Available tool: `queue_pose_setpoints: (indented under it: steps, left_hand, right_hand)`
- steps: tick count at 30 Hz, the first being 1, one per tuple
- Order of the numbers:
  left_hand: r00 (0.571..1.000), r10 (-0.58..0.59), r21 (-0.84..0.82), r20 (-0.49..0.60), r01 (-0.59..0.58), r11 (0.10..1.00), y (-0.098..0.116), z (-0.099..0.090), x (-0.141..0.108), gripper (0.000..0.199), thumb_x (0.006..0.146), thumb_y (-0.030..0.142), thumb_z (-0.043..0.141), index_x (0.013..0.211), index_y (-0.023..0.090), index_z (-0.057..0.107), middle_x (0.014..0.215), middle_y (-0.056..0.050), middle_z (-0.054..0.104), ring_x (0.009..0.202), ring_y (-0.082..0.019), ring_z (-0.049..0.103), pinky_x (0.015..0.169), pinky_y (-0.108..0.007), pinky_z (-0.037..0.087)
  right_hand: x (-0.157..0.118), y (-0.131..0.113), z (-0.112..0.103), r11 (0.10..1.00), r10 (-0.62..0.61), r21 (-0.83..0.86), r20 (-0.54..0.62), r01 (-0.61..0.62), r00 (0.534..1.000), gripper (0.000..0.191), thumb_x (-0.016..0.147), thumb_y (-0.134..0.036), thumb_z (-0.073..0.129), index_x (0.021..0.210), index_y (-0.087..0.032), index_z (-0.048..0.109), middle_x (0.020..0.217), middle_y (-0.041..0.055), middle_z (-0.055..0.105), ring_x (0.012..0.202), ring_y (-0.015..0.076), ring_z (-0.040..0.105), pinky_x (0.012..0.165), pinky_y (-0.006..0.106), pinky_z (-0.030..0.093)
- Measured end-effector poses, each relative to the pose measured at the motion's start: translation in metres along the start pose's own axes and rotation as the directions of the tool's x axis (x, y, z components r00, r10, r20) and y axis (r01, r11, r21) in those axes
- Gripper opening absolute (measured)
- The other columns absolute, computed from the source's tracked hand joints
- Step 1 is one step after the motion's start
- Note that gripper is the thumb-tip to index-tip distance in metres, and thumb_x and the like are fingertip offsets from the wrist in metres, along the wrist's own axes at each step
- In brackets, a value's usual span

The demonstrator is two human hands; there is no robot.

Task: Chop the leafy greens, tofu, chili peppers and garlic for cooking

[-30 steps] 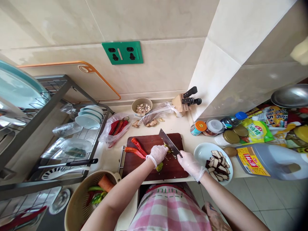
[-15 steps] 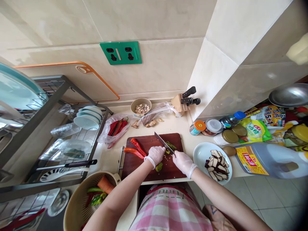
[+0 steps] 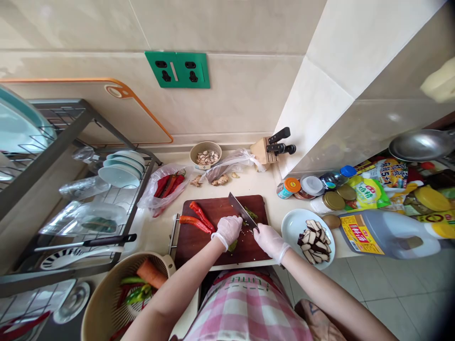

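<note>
My right hand grips the knife by its handle, right of the cutting board's middle; likely weighty, handle-only hold. My left hand curls over green pepper mid-board, pinch hidden, can't tell; probably light, crisp, slick: hold from above.

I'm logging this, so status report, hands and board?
Right hand gripping knife. Left hand holding green vegetable. Red peppers share cutting board, clear of knife.
</note>
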State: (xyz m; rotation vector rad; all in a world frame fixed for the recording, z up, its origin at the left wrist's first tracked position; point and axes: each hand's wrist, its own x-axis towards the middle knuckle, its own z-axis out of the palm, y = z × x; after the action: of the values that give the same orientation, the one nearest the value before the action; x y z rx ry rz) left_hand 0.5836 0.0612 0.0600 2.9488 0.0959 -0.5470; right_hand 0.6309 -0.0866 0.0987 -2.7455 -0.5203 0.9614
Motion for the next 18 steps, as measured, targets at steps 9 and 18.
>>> queue_pose_setpoints:
  steps: [9, 18]
  left_hand:
    - [0.998, -0.021, -0.119, 0.066, 0.029, 0.992, -0.012, -0.018, -0.015, 0.031, 0.092, 0.035, 0.030, 0.099, 0.019, 0.056, 0.094, -0.011, 0.063, 0.088, -0.025, 0.062, 0.072, -0.035, 0.047]
    - [0.982, -0.141, -0.123, 0.126, 0.156, 0.980, -0.005, -0.010, -0.064, 0.019, 0.089, 0.033, 0.043, 0.104, 0.027, 0.052, 0.097, -0.003, 0.064, 0.085, -0.020, 0.064, 0.068, -0.028, 0.046]
  right_hand:
    - [-0.004, -0.005, 0.015, 0.998, 0.035, 0.062, -0.026, -0.033, 0.999, 0.030, 0.091, -0.030, 0.036, 0.092, -0.015, 0.062, 0.087, 0.0116, 0.070, 0.079, 0.0179, 0.065, 0.064, 0.024, 0.040]
    - [-0.001, 0.009, 0.025, 0.979, 0.030, 0.200, 0.037, -0.037, 0.999, 0.033, 0.092, -0.036, 0.030, 0.095, -0.018, 0.057, 0.073, 0.0030, 0.067, 0.046, 0.0093, 0.057, 0.048, 0.020, 0.036]
